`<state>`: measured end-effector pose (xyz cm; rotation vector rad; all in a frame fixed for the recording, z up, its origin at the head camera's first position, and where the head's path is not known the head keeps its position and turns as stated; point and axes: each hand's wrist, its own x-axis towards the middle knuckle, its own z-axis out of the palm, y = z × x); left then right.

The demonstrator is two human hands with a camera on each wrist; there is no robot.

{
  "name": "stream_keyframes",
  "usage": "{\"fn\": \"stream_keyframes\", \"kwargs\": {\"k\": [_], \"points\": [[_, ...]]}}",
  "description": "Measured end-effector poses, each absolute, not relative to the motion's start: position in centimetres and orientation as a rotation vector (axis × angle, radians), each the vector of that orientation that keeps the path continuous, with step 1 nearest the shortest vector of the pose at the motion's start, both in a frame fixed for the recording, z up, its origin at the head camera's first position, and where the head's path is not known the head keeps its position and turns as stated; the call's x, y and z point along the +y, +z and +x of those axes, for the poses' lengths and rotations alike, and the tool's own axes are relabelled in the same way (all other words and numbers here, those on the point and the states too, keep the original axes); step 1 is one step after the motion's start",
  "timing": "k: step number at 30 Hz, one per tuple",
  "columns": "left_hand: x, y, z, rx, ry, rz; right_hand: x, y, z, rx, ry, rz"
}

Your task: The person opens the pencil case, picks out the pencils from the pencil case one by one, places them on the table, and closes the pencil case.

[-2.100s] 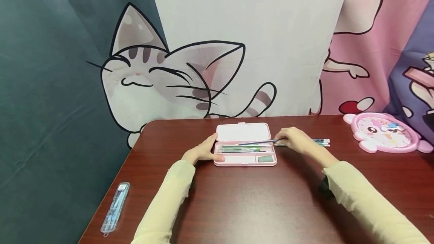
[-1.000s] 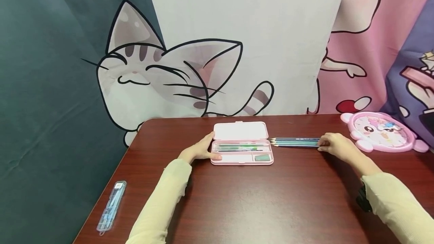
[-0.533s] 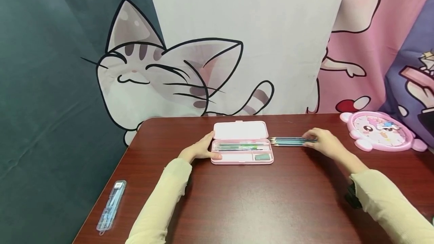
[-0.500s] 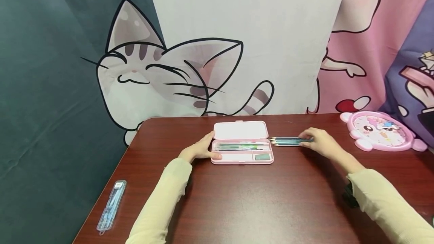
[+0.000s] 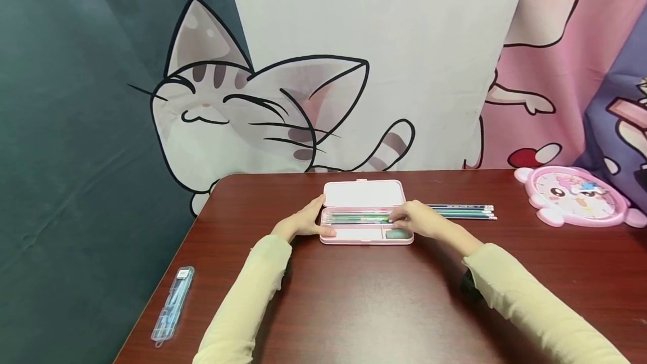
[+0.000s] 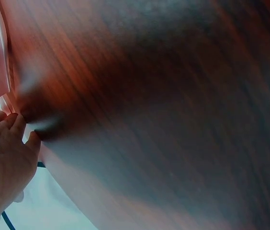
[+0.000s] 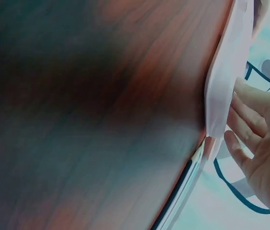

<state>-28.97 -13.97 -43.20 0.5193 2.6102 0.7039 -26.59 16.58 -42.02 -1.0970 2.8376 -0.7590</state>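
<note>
One pink pencil case (image 5: 360,234) is lying open near the far edge of the tabletop (image 5: 349,296), its one lid (image 5: 363,192) lying back on the far side. Several slim pens or pencils (image 5: 356,218) are filling its long compartment, overlapping too closely for counting, while one grey-green eraser (image 5: 396,235) is sitting in the small compartment at the front right. Of the two hands, the left hand (image 5: 304,221) is gripping the case's left end, its thumb resting over the front compartment and its fingers reaching toward the back. The right hand (image 5: 418,220) is reaching over the right end, its fingertips touching or just above the pens; whether they are pinching one, I cannot tell. This hand is blocking sight of that end and of the near ends of the loose pencils (image 5: 467,212), which are lying side by side just right of the case; about four are showing. Farther right, one pink animal-faced disc (image 5: 578,195) is lying near the back edge, well apart from the case. One clear box (image 5: 173,306) with bluish contents is lying near the left edge. Behind everything, a printed cloth (image 5: 419,60) is hanging, showing one large cartoon cat.
</note>
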Motion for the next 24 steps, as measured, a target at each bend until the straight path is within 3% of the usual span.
{"fn": "stream_keyframes", "kwargs": {"k": [10,24], "points": [[-13.7,-42.9,-28.9,2.605,0.707,0.494,17.2,-41.9,-26.7,2.857,-0.849,-1.104],[-13.7,-43.0,-28.8,2.599,0.728,0.489,22.4,-41.1,-26.2,2.999,-0.991,-1.139]]}}
